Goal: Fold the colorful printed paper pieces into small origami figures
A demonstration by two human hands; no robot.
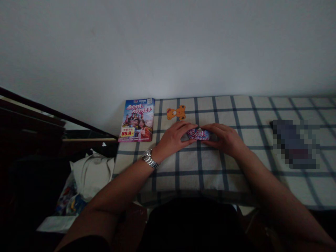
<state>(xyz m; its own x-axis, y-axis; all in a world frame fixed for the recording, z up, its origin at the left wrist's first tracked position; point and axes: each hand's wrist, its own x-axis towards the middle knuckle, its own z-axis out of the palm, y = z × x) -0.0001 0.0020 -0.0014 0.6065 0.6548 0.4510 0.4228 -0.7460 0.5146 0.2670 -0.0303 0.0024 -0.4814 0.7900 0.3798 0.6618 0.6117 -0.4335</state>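
Between my two hands is a folded paper flyer (198,134), small and colourful, with pink and white lettering. My left hand (176,137), with a silver watch (150,158) at its wrist, grips the flyer's left side between thumb and fingers. On its right side, the thumb and fingers of my right hand (223,138) hold it the same way. Just behind my left hand, an orange bear figure (176,112) shows on the checked cloth (189,176). A stack of flyers (137,120) with similar lettering lies at the cloth's back left corner.
A pale wall (183,49) rises behind the cloth-covered surface. To the right lies a dark, pixelated object (294,143). Down on the left are a white bag (91,173) and a dark rail (57,113).
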